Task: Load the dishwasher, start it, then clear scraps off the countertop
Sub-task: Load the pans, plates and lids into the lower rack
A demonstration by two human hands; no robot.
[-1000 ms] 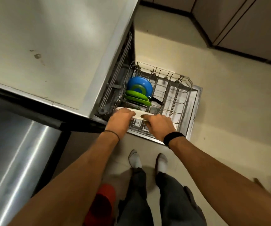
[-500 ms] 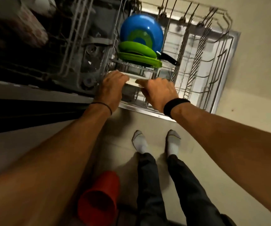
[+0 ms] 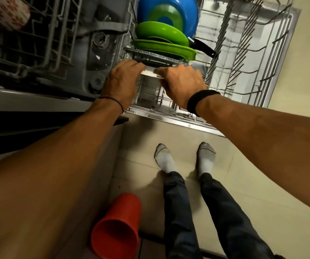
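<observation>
Over the lower rack (image 3: 243, 71), a white plate (image 3: 149, 73) was clasped by the left hand (image 3: 121, 81) and right hand (image 3: 180, 85); green plates (image 3: 161, 40) were racked; starting and scrap-clearing were judged undone.

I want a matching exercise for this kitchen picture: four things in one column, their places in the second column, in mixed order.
1 blue bowl
2 white plate
3 red cup
4 patterned mug

a on the floor
b in the left rack
c held by left hand and right hand
d behind the green plates

Pairs: 1-d, 2-c, 3-a, 4-b
</observation>
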